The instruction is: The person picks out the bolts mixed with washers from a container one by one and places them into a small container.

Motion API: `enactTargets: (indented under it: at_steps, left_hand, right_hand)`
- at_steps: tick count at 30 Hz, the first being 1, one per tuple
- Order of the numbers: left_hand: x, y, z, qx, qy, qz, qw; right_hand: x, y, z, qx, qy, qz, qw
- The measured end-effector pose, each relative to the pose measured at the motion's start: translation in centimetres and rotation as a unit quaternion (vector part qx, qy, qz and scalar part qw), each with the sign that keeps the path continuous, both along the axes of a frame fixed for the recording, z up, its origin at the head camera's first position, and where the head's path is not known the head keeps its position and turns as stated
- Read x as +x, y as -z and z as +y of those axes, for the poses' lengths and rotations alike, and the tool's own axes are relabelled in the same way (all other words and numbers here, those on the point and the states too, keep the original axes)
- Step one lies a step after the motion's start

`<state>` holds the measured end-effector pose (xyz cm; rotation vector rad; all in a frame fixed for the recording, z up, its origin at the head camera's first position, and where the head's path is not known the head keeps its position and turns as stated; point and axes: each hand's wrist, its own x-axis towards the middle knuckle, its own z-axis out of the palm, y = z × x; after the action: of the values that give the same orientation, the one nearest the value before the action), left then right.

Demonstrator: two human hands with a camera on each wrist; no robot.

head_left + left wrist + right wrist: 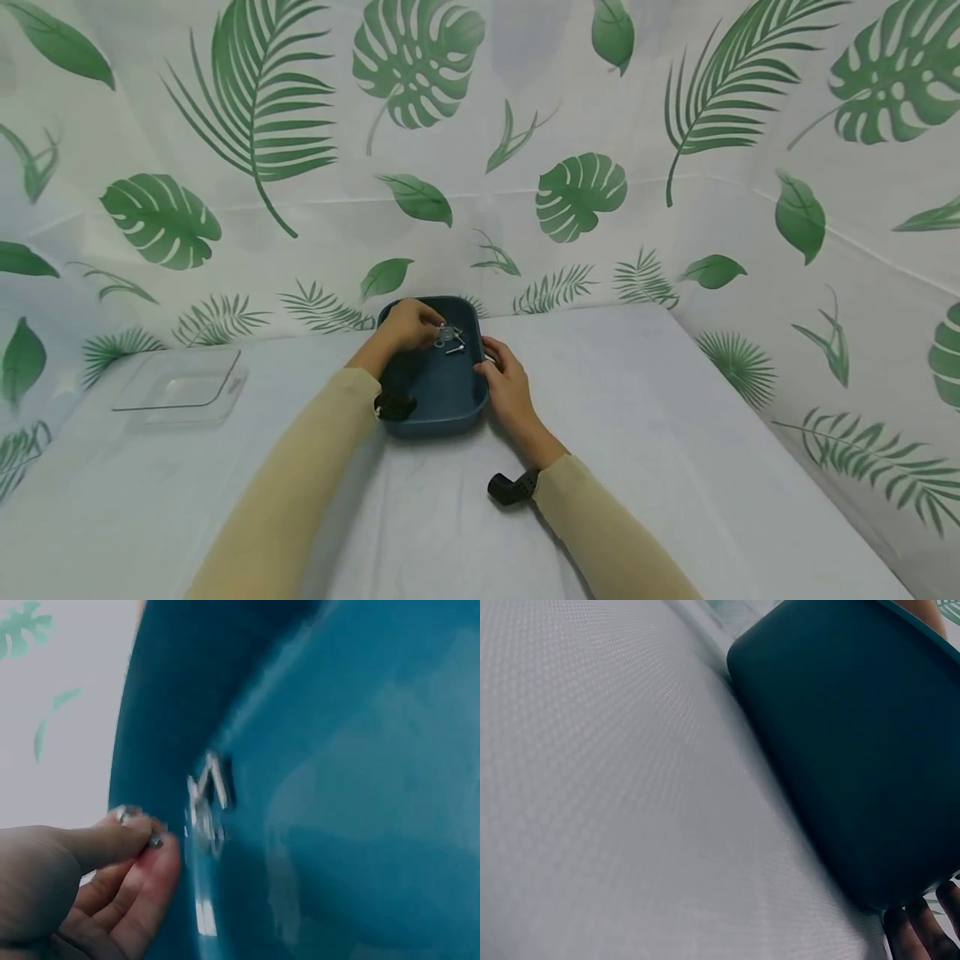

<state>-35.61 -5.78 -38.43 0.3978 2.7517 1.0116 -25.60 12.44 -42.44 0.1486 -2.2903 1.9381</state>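
A dark blue plastic tub (pixel 442 400) sits on the white-covered table. My left hand (pixel 412 325) reaches over its far left part and pinches a small metal piece (pixel 154 841) between thumb and fingers; the fingers hide most of it, and I cannot tell its kind. Beside that hand, several small metal parts (pixel 448 333) lie on the tub floor, among them a bolt (pixel 455 349) and a ring-shaped washer (pixel 439 343). With the thumb at the rim and the fingers along the outer wall, my right hand (pixel 512 390) holds the tub's right side.
At the left of the table stands a clear plastic container (pixel 180 387). Behind the table hangs a white cloth (pixel 480 167) with green leaf prints, which continues along the right side. The white table cover (pixel 637 433) extends to the right of the tub.
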Motion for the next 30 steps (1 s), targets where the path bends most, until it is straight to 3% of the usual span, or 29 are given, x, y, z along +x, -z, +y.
enactTargets:
  at_steps: [7, 11, 14, 19, 24, 30]
  left_hand:
    - [1.4, -2.1, 1.5, 0.034, 0.052, -0.003, 0.9981]
    - [2.2, -3.0, 1.5, 0.036, 0.061, -0.002, 0.9975]
    - [2.7, -3.4, 0.6, 0.052, 0.052, -0.010, 0.9972]
    - [3.4, -3.8, -1.1, 0.085, 0.052, 0.005, 0.9951]
    - [3.9, -4.5, -2.9, 0.099, 0.045, 0.040, 0.9933]
    - [4.6, -5.1, -5.5, 0.083, 0.023, 0.058, 0.9946]
  right_hand:
    - [-0.1, -0.3, 0.5, -0.006, -0.006, -0.014, 0.9999]
    - [-0.6, 0.2, 0.6, -0.011, -0.007, -0.012, 0.9998]
    - [-1.3, 1.6, 0.5, -0.011, -0.007, -0.013, 0.9998]
    - [-2.1, 3.3, 0.3, 0.002, 0.009, -0.002, 1.0000]
    - [-2.2, 3.5, 0.2, 0.008, 0.018, 0.018, 0.9997]
    - [-1.9, 2.7, 0.2, 0.013, 0.006, 0.005, 0.9999]
